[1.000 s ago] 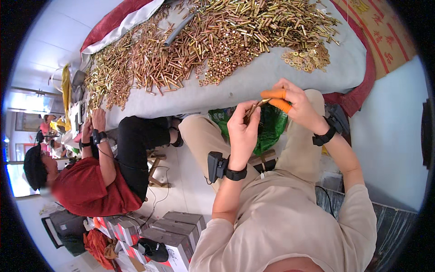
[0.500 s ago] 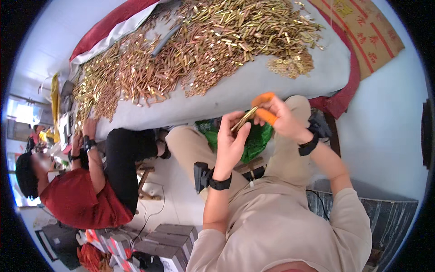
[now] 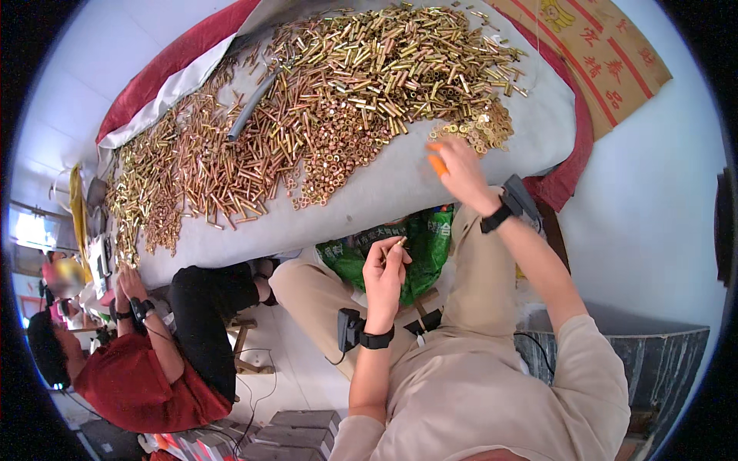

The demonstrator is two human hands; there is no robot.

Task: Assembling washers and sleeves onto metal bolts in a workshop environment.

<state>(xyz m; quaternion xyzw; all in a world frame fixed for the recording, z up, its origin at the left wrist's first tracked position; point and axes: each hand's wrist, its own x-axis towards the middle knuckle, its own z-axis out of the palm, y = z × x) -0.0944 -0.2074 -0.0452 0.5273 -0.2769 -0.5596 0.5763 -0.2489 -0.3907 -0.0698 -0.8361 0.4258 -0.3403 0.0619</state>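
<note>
My left hand [image 3: 386,269] is closed above the green bag, fingers curled round a small brass-coloured metal piece [image 3: 401,241]. Only its tip shows above the thumb; the fingers hide the rest. My right hand [image 3: 465,173] is at the front edge of the grey tabletop [image 3: 530,146], beside a small heap of brass-coloured washers [image 3: 488,131]. Orange covers sit on its thumb and forefinger, which are apart, with nothing visible between them. The hand is slightly blurred.
Metal tubes [image 3: 369,58] and copper-coloured nuts [image 3: 338,154] cover much of the table, with a grey rod [image 3: 254,107] among them. Below, a green bag [image 3: 419,269] hangs between my knees. A co-worker in red [image 3: 146,380] sits left. A cardboard sheet [image 3: 607,61] leans right.
My hands have separated. The right one has moved up to the washers, away from the brass-coloured pieces both hands were at. The left one has dropped lower, still holding.
</note>
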